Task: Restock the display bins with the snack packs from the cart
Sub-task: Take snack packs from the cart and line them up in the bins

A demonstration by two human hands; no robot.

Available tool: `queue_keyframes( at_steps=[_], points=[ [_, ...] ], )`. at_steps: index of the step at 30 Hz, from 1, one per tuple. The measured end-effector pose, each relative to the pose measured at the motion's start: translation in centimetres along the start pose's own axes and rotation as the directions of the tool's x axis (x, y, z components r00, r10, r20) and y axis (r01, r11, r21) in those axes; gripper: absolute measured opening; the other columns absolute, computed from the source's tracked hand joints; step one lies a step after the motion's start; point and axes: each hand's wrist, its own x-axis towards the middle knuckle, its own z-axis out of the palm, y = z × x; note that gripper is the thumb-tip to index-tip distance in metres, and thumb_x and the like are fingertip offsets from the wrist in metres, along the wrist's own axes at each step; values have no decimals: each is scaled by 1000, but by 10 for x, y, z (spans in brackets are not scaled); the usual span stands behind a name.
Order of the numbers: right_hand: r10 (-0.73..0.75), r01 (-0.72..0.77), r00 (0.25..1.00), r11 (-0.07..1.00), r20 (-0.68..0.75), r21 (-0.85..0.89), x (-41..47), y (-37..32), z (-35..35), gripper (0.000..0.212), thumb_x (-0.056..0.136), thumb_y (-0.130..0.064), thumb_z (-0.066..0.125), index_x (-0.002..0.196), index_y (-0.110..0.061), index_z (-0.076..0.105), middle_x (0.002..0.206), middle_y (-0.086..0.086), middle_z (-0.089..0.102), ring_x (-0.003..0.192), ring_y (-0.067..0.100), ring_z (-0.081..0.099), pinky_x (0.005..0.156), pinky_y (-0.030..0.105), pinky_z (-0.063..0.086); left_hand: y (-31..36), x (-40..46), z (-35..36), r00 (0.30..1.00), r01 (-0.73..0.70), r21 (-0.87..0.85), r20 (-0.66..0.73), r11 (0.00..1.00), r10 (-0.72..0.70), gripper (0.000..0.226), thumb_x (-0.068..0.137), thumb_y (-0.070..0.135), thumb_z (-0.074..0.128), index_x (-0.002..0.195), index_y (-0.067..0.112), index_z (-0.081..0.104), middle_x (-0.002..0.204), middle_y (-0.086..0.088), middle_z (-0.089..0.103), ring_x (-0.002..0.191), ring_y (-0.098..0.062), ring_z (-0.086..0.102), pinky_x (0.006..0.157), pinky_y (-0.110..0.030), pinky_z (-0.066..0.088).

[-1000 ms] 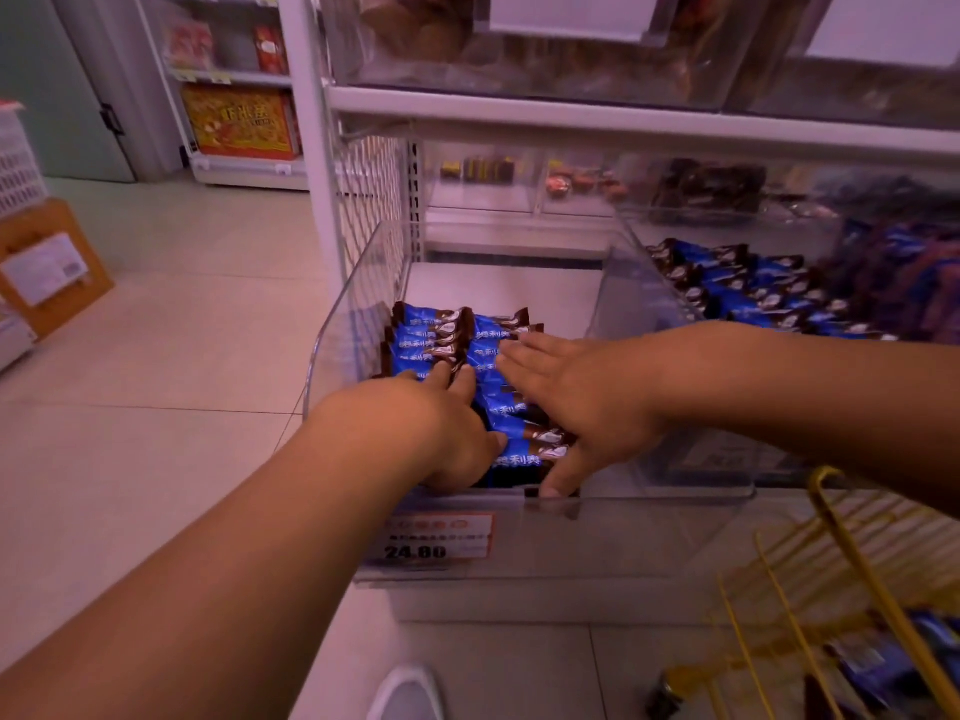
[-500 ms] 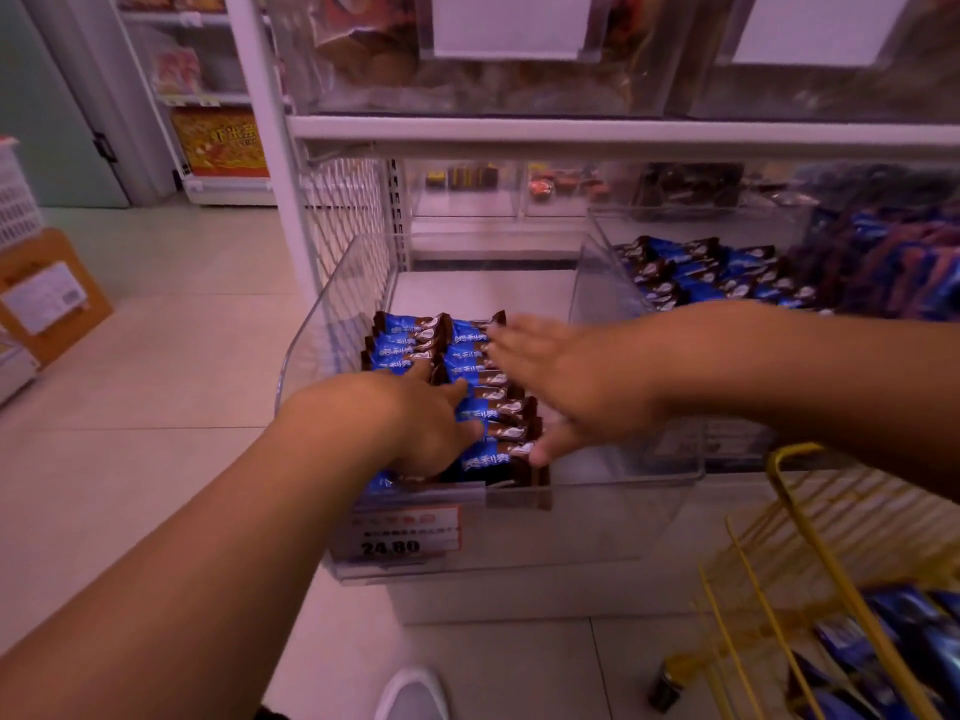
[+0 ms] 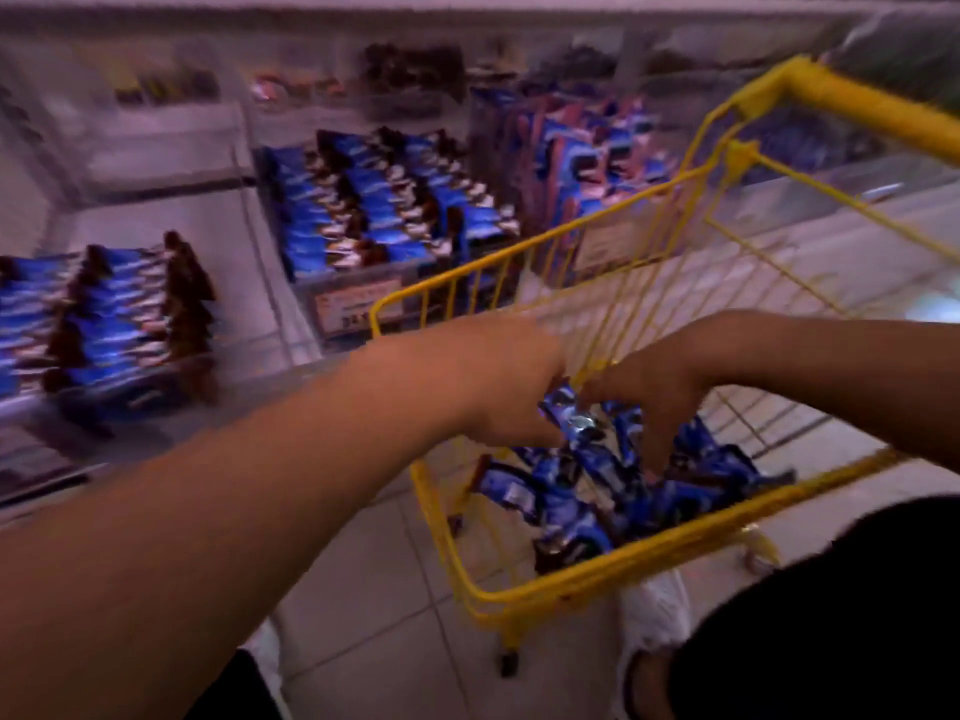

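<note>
Motion blurs this moment. The yellow wire cart [image 3: 613, 563] stands at the right, holding a loose pile of blue snack packs [image 3: 566, 501]. Both my hands are inside it. My left hand [image 3: 511, 392] is curled, and a blue pack [image 3: 569, 415] sticks out from its fingers. My right hand [image 3: 649, 402] hangs beside it with fingers pointing down into the pile. At the left, the clear display bin [image 3: 270, 283] holds rows of the same packs [image 3: 109, 330].
A second clear bin [image 3: 306, 283] behind the cart is filled with blue packs [image 3: 379, 210], and a price label [image 3: 358, 309] is on its front. More blue goods [image 3: 582, 148] stand further right. White tiled floor [image 3: 374, 589] lies below.
Both hands left the packs in the left bin and swung right into the cart. The view turned right and down, bringing the cart into the middle of the picture.
</note>
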Motion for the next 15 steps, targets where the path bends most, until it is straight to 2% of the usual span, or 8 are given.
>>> queue_keyframes(
  at_steps=[1, 2, 3, 5, 6, 8, 12, 15],
  points=[
    [11, -11, 1000, 999, 4, -41, 12, 0, 10, 111, 68, -43, 90, 155, -23, 25, 159, -1, 30, 145, 20, 33, 114, 30, 34, 8, 24, 9, 980, 29, 30, 198, 999, -34, 52, 85, 60, 62, 119, 21, 63, 102, -2, 66, 89, -24, 62, 69, -28, 39],
    [32, -32, 999, 995, 6, -93, 22, -1, 18, 126, 67, -49, 89, 160, -25, 8, 166, 3, 12, 151, 24, 19, 119, 37, 28, 12, 46, 23, 926, 49, 49, 373, 998, -64, 57, 85, 58, 65, 126, 19, 61, 106, -3, 66, 92, -24, 61, 75, -29, 42],
    [44, -42, 999, 991, 13, -130, 31, -3, 24, 136, 66, -54, 87, 159, -28, -9, 167, 4, -5, 154, 25, 8, 121, 41, 24, 13, 62, 38, 859, 56, 69, 505, 996, -83, 64, 85, 58, 66, 134, 19, 56, 119, -3, 63, 104, -24, 60, 88, -32, 46],
    [8, -10, 1000, 997, -22, -72, 44, -6, 29, 143, 66, -55, 87, 154, -32, -24, 165, 3, -21, 154, 27, -2, 119, 45, 23, 12, 81, 67, 735, 73, 138, 663, 988, -147, 79, 81, 63, 65, 145, 22, 45, 144, -2, 51, 126, -26, 52, 107, -40, 41],
    [-16, 15, 998, 1000, -57, -12, 47, -4, 29, 143, 67, -54, 87, 154, -33, -25, 164, 2, -23, 154, 27, -4, 118, 45, 23, 12, 87, 80, 696, 97, 179, 691, 979, -196, 85, 78, 68, 65, 147, 23, 43, 146, -1, 49, 127, -27, 51, 108, -43, 40],
    [-40, 43, 996, 998, -76, 36, 53, 2, 28, 138, 69, -51, 86, 155, -33, -20, 165, 1, -21, 154, 26, -4, 118, 46, 23, 13, 92, 96, 681, 130, 217, 689, 967, -246, 93, 73, 71, 69, 146, 19, 43, 141, -3, 52, 121, -29, 54, 103, -43, 44],
    [-16, 16, 1000, 998, -9, -53, 61, 8, 31, 115, 75, -40, 86, 158, -26, 8, 166, 3, 11, 149, 31, 22, 111, 45, 40, 14, 97, 113, 718, 24, 246, 670, 969, -188, 71, 82, 55, 70, 136, 12, 55, 112, -7, 60, 97, -26, 57, 94, -38, 49],
    [-1, 5, 999, 996, 46, -89, 68, 8, 33, 109, 79, -31, 84, 158, -26, 9, 164, 4, 18, 144, 33, 33, 93, 35, 46, 17, 100, 119, 700, -3, 293, 683, 956, -207, 71, 80, 59, 69, 134, 14, 56, 114, -8, 63, 98, -26, 60, 94, -38, 50]
  ],
)
